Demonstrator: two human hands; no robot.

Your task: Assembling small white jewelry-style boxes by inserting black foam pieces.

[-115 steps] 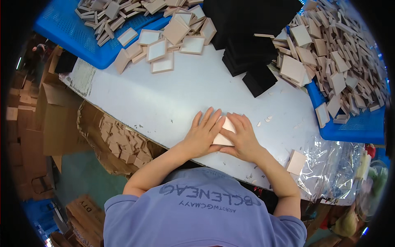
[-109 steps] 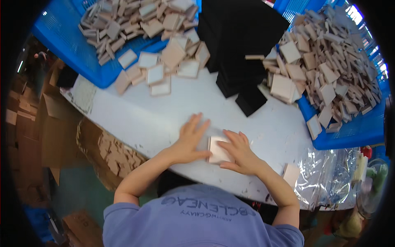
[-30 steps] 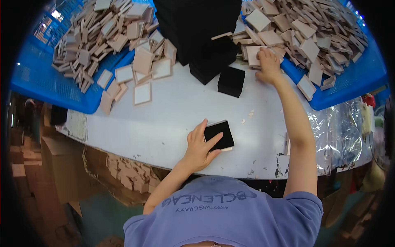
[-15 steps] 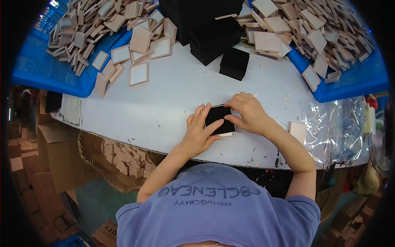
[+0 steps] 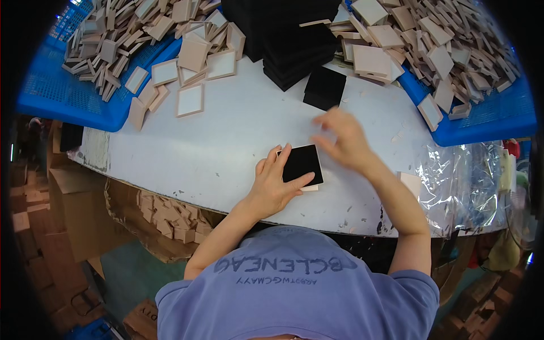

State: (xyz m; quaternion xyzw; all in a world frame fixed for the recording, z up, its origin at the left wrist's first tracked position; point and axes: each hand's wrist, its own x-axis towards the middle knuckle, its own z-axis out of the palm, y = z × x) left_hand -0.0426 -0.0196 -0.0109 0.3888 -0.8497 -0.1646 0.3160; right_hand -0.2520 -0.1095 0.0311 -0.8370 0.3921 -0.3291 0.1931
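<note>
A black square pad [image 5: 302,162] lies on a pale wooden tile, whose light edge [image 5: 310,188] shows along the near side. My left hand [image 5: 270,184] grips this pair on the table, fingertips along the left edge and one finger across the black face. My right hand [image 5: 344,139] is raised above the table to the right, slightly blurred, with thumb and fingers apart and nothing seen between them. Just beyond its fingertips sits a small stack of black square pads [image 5: 324,88].
Taller black stacks [image 5: 297,51] stand at the back. Blue baskets [image 5: 73,107] on both sides overflow with wooden tiles; several loose tiles [image 5: 190,100] lie at the back left. Clear plastic bags [image 5: 470,181] cover the right end. A carton of tiles [image 5: 170,218] sits below the front edge.
My right hand has let go of the black pad and moved up and away toward the small black stack. My left hand stays on the pad, its finger shifted slightly.
</note>
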